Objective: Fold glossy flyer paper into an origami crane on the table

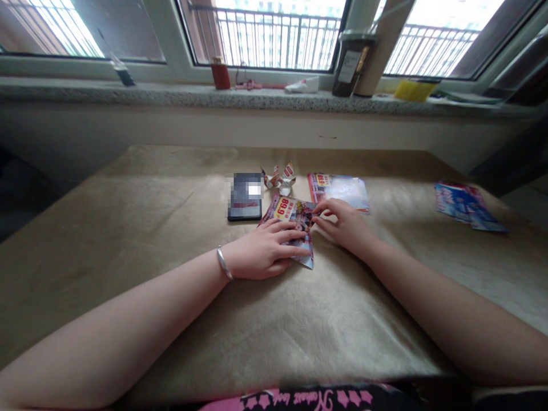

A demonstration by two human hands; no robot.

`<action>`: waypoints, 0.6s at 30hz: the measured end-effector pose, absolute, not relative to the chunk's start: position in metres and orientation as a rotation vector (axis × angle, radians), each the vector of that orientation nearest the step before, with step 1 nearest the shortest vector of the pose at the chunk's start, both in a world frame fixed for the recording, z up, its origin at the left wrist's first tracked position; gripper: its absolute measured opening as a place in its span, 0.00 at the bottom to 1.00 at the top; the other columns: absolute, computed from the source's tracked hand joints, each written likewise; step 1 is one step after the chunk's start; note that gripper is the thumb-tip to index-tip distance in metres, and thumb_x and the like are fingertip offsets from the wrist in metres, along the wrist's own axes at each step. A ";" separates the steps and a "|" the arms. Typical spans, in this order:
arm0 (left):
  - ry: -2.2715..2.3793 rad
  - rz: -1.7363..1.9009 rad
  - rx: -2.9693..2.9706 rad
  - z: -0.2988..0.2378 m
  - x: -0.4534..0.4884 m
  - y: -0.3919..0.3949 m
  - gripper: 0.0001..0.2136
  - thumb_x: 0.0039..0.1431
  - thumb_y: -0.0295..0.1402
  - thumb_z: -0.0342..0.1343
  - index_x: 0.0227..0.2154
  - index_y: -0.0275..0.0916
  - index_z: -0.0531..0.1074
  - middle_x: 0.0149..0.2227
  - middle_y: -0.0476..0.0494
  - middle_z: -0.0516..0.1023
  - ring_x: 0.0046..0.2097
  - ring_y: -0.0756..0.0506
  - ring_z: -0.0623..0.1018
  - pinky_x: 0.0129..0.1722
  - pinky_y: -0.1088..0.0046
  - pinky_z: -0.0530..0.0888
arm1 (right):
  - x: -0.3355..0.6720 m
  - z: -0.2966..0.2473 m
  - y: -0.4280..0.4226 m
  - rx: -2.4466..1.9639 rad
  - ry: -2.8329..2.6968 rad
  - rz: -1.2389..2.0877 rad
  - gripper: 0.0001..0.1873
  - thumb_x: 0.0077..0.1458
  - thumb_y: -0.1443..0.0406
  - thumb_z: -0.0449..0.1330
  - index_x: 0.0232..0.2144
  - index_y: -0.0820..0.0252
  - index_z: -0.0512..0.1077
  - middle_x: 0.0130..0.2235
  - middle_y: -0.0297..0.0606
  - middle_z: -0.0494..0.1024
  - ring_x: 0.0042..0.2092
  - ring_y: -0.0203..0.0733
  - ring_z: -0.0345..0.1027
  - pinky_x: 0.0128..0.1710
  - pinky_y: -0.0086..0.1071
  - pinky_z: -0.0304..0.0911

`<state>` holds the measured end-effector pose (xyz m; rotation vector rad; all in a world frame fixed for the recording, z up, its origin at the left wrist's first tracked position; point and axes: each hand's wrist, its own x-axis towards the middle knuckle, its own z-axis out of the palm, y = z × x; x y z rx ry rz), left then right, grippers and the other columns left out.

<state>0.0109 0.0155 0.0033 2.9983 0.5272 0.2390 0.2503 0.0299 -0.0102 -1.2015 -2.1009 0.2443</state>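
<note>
We see daylight overexposing the windows, a soft sheen on the surface, dim sides and stretched edges.

Left hand flat on printed sheet

From here, the left grip hides part of the printed leaflet, its small print unreadable; blocky blurring masks the dark rectangular device; the star-printed garment is cut off below.
</note>
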 end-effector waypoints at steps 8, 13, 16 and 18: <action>0.544 0.221 3.022 0.003 0.011 0.015 0.20 0.60 0.35 0.48 0.56 0.52 0.62 0.59 0.46 0.62 0.62 0.37 0.56 0.61 0.47 0.51 | 0.243 -0.007 0.024 -1.174 -1.954 0.366 0.05 0.53 0.62 0.58 0.28 0.57 0.69 0.32 0.36 0.74 0.35 0.39 0.68 0.32 0.34 0.68; 0.602 0.265 3.010 0.002 0.011 0.015 0.21 0.59 0.37 0.49 0.56 0.50 0.61 0.59 0.45 0.62 0.62 0.37 0.57 0.61 0.48 0.49 | 0.243 -0.013 0.028 -1.211 -1.783 0.548 0.08 0.51 0.60 0.60 0.31 0.57 0.67 0.34 0.35 0.74 0.31 0.36 0.69 0.29 0.32 0.68; 0.671 0.303 2.998 0.003 0.012 0.014 0.23 0.58 0.38 0.51 0.57 0.47 0.61 0.60 0.43 0.61 0.63 0.37 0.55 0.61 0.49 0.51 | 0.245 -0.017 0.032 -1.229 -1.693 0.593 0.14 0.49 0.59 0.61 0.37 0.56 0.65 0.33 0.34 0.73 0.31 0.37 0.69 0.29 0.32 0.68; 0.689 0.313 3.001 0.003 0.012 0.014 0.23 0.58 0.38 0.50 0.57 0.46 0.60 0.60 0.43 0.60 0.63 0.36 0.54 0.61 0.50 0.52 | 0.246 -0.019 0.033 -1.226 -1.661 0.613 0.17 0.49 0.59 0.62 0.40 0.56 0.64 0.31 0.32 0.73 0.30 0.37 0.69 0.29 0.32 0.68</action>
